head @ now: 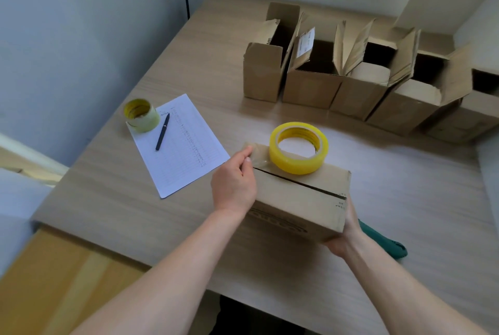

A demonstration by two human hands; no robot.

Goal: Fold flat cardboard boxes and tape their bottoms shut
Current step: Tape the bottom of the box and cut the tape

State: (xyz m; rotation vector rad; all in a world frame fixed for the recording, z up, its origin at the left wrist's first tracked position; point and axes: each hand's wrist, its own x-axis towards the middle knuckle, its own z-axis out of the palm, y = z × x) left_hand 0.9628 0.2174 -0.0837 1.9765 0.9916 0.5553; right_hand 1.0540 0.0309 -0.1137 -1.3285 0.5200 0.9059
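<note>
A folded cardboard box [299, 199] lies on the table with its closed flaps up and a dark seam across the top. A yellow tape roll [298, 147] lies flat on the box's far end. A clear strip of tape runs from it to the box's left corner, where my left hand [233, 183] pinches the tape's end between thumb and fingers. My right hand [348, 232] holds the box's near right end from beside and below, mostly hidden by the box.
Several open folded boxes [351, 73] stand in a row at the back right. A second tape roll [141, 114], a black pen [162, 132] and a lined sheet [181, 143] lie at left. A green-handled tool [383, 240] lies behind my right hand.
</note>
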